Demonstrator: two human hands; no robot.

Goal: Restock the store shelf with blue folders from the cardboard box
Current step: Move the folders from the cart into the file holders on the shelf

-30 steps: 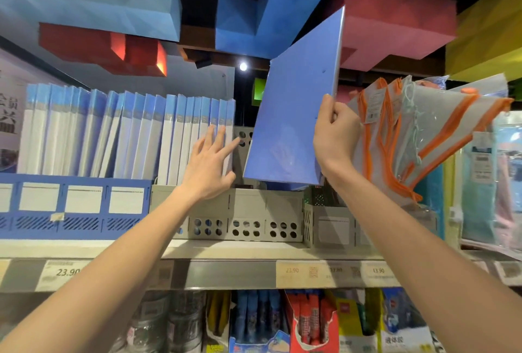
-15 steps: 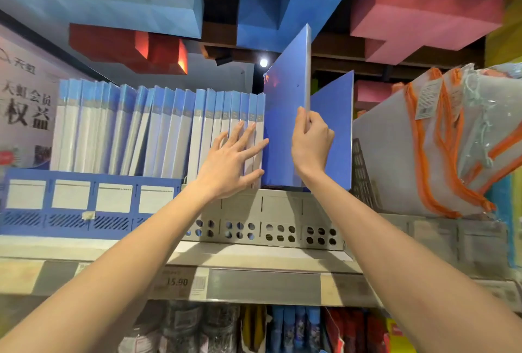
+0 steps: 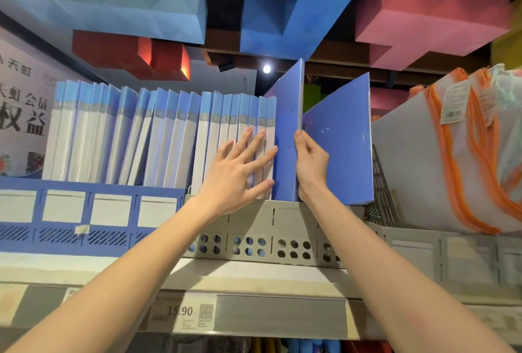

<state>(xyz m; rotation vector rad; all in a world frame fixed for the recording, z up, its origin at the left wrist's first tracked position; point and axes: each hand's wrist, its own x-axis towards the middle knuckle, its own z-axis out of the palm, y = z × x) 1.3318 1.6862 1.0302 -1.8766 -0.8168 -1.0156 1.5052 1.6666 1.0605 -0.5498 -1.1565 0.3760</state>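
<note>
1. My left hand (image 3: pixel 237 172) lies flat, fingers spread wide, against the spines of the standing row of folders (image 3: pixel 158 138). It grips nothing; it only braces the row toward the left.
2. My right hand (image 3: pixel 310 163) pinches the near edge of the blue folder (image 3: pixel 285 138) between thumb and fingers. The folder stands nearly upright just right of the row, its lower edge behind the front lip of the grey rack (image 3: pixel 282 214).
3. A second blue panel (image 3: pixel 339 143) splays out to the right behind my hand. I cannot tell whether it is this folder's other cover or a separate folder.
4. To seat it well, I judge the folder should go straight down along the last spine while the left palm keeps the gap open. Closing the splayed panel first should stop it catching on the mesh basket (image 3: pixel 381 191) beside it.
5. The rack floor is hidden, so how deep the folder sits is unclear.
6. The cardboard box is out of view, and the price tag (image 3: pixel 183 314) is partly blurred.
</note>
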